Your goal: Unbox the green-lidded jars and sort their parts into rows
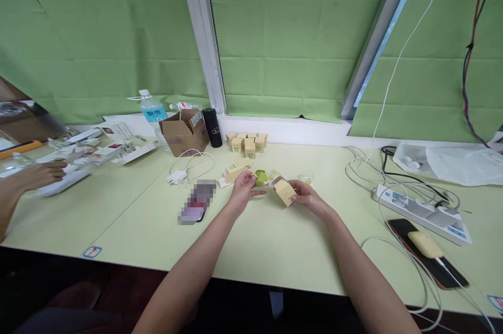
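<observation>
Between the fingertips of my left hand (244,190) is a small green object (261,178), too small to name its kind. Closed around the side of a small yellow box (283,191) is my right hand (310,199). The box is tilted, its open top turned toward the green object, and the two are a little apart. Just beyond my left hand lies another yellow carton (236,171) with a green label. A small clear piece of plastic (306,178) rests behind my right hand.
Several small yellow boxes (248,144) stand by the wall. A cardboard box (185,134), black bottle (212,127) and water bottle (154,114) are back left. A phone (198,202) lies left; a power strip (422,213), cables and another phone (428,255) lie right. Another person's hand (41,176) is far left.
</observation>
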